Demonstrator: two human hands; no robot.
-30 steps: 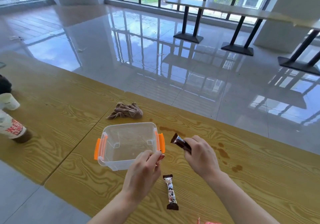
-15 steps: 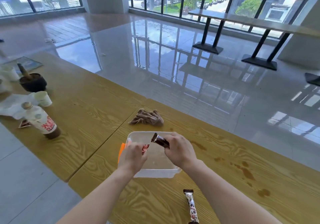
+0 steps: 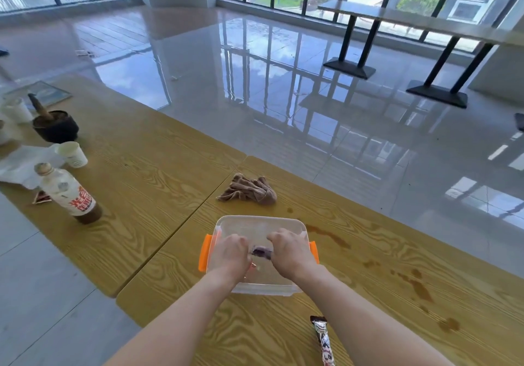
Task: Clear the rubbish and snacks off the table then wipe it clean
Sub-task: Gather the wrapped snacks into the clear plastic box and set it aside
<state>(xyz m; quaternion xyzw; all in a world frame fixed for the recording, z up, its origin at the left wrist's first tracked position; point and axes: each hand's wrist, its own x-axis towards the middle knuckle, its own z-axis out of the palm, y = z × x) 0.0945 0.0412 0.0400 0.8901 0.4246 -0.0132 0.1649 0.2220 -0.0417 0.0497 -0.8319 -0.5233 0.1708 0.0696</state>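
Both hands are lowered into a clear plastic box (image 3: 259,220) with orange clips on the wooden table (image 3: 158,195). My right hand (image 3: 289,251) grips a dark snack bar (image 3: 261,251) near the box floor. My left hand (image 3: 231,253) is closed around a small red-wrapped snack (image 3: 253,265), of which only a tip shows. Another wrapped snack bar (image 3: 323,340) lies on the table near my right forearm. A crumpled brown cloth (image 3: 249,190) rests beyond the box. Brown spill stains (image 3: 415,285) mark the table to the right.
At the left stand a drink bottle (image 3: 68,194), a paper cup (image 3: 72,154), a dark bowl with a stick (image 3: 55,126), white paper (image 3: 19,164) and a small torn wrapper (image 3: 42,197). Glossy floor lies beyond the table's far edge.
Both hands have dropped from above the box down into it, carrying their snacks. The view shifted so the box sits nearer the centre.
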